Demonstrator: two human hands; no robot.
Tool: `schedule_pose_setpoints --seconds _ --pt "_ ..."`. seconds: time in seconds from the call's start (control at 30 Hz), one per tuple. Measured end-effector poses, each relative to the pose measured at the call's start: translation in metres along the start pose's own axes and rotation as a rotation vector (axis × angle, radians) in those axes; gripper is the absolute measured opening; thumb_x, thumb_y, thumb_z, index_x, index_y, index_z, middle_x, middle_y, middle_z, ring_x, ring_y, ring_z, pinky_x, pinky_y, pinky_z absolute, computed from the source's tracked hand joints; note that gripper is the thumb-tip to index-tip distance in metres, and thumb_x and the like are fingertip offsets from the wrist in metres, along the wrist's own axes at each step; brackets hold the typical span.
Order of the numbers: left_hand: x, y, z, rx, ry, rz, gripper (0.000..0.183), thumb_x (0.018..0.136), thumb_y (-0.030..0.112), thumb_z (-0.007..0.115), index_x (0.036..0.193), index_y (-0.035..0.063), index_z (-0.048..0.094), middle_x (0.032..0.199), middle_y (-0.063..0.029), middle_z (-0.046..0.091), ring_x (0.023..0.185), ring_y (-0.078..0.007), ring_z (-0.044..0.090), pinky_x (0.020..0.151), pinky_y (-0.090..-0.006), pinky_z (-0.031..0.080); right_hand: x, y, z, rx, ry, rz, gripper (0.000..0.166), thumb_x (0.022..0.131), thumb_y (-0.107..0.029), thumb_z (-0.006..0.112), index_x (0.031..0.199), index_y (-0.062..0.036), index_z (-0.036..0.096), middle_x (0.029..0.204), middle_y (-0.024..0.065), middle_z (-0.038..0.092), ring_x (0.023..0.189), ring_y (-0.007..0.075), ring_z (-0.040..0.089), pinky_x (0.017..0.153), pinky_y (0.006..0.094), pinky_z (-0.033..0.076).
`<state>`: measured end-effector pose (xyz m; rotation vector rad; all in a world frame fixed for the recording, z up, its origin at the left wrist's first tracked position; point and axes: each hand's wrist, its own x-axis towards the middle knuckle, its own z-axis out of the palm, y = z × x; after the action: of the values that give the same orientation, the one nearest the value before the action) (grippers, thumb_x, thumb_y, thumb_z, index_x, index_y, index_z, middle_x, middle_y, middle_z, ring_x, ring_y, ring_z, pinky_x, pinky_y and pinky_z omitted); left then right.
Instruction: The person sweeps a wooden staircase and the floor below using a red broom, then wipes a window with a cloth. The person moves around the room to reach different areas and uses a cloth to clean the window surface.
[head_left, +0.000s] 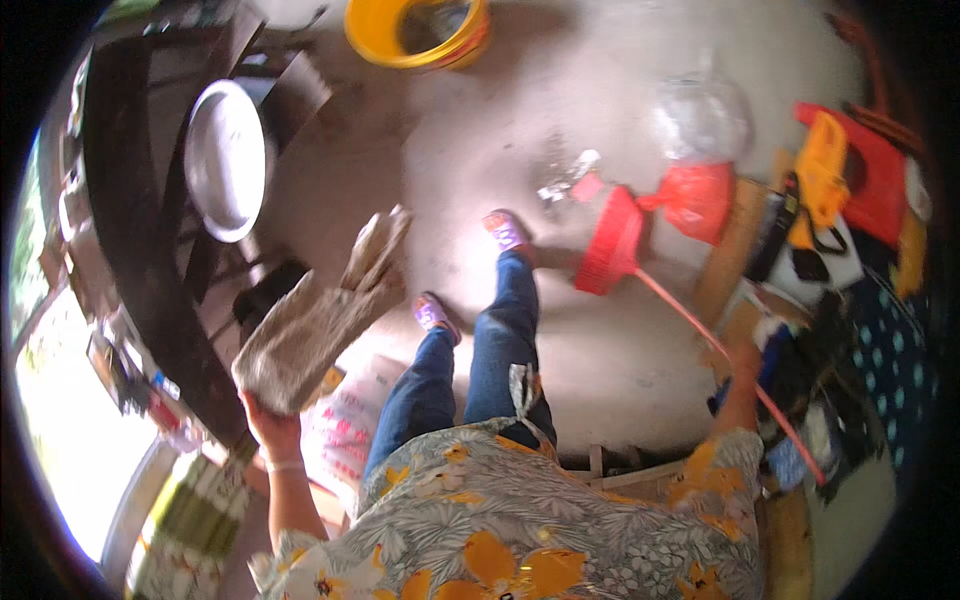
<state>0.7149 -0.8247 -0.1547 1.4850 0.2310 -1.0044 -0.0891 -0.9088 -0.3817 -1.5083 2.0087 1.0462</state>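
Observation:
My left hand (271, 429) grips the near end of a rough, greyish-brown forked slab (307, 345) that looks like weathered wood. The slab slants up and away from me, and its far end splits in two. On the other side my right hand (741, 360) is closed around the pink-red handle of a broom (684, 311). The red broom head (611, 244) is at the floor, right of my feet. Just beyond its bristles lie a small pink scrap (587, 187) and silvery litter (556, 193) with dark grit.
A yellow bucket (469, 49) stands ahead. Left are a dark wooden table (124, 187) and a metal basin (229, 161). A white printed sack (345, 427) is beside my left leg. Right are a red plastic bag (697, 202), a clear bag (701, 116) and piled belongings.

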Motion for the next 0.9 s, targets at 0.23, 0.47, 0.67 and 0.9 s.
schedule_pose_setpoints --seconds 0.23,0.47,0.67,0.9 --pt "0.033 -0.014 0.01 0.075 -0.037 0.038 0.044 0.091 0.036 0.047 0.126 0.0087 0.046 0.128 -0.0107 0.049 0.12 -0.0301 0.043 0.103 -0.049 0.029 0.024 0.071 0.076 -0.218 -0.454 0.297 0.048 0.07 -0.04 0.069 0.103 -0.0045 0.063 0.102 0.0158 0.062 0.097 0.033 0.059 0.08 0.0458 0.047" --pt "0.008 0.002 -0.02 -0.038 0.061 0.17 0.046 0.09 0.035 0.048 0.128 0.0089 0.044 0.134 -0.0116 0.043 0.124 -0.0307 0.038 0.105 -0.0487 0.027 0.029 0.005 0.069 0.625 -1.057 0.568 0.026 0.074 -0.025 0.067 0.088 -0.0044 0.059 0.067 0.0069 0.057 0.052 0.0217 0.053 0.046 0.037 0.042" --pt "-0.039 0.03 -0.042 -0.168 0.026 0.323 0.05 0.09 0.04 0.046 0.129 0.0083 0.042 0.133 -0.0083 0.045 0.123 -0.0268 0.039 0.106 -0.0447 0.026 -0.06 -0.055 0.053 0.364 -0.396 -0.015 0.032 0.075 -0.023 0.065 0.098 -0.0018 0.058 0.075 0.0118 0.059 0.066 0.0236 0.057 0.058 0.0386 0.045" --pt "-0.135 0.074 -0.078 -0.265 -0.136 0.534 0.058 0.09 0.047 0.043 0.135 0.0117 0.034 0.136 -0.0084 0.04 0.124 -0.0277 0.039 0.101 -0.0471 0.031 -0.115 -0.055 -0.042 0.192 0.15 -0.651 0.029 0.067 -0.027 0.072 0.082 -0.0041 0.062 0.068 0.0165 0.059 0.063 0.0325 0.058 0.058 0.0436 0.045"
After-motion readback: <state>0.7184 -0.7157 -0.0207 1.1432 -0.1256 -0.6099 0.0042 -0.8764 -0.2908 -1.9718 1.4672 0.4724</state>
